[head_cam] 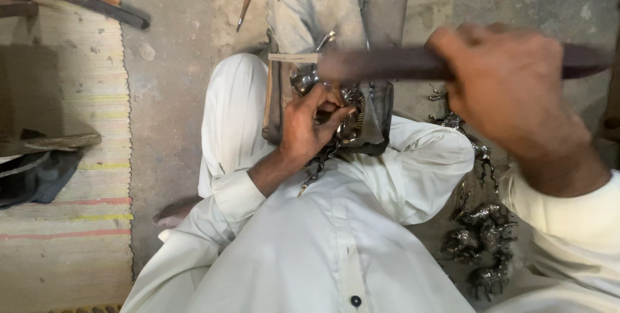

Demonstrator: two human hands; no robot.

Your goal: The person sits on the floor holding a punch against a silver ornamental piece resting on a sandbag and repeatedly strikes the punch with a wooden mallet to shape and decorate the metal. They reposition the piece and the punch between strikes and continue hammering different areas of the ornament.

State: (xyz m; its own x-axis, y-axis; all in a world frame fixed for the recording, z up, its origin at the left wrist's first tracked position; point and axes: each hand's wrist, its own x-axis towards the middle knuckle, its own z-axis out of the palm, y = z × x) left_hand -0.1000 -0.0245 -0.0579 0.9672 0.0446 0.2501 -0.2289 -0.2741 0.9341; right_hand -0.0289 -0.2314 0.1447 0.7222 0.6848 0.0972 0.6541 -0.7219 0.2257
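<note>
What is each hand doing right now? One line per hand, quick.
Left hand: closed, fingers gripping a shiny metal piece against the work block.
Right hand: closed around a long dark tool, blurred.

The left hand (309, 126) is held low between the knees, its fingers (336, 114) curled tight in a pinching grip, thumb pressed across them, wrist bent inward. The left forearm is angled up from the lap, its white sleeve pushed back. The right hand (510, 93) is raised high and close, blurred, fist closed, knuckles upward, forearm drawn back to the right.
</note>
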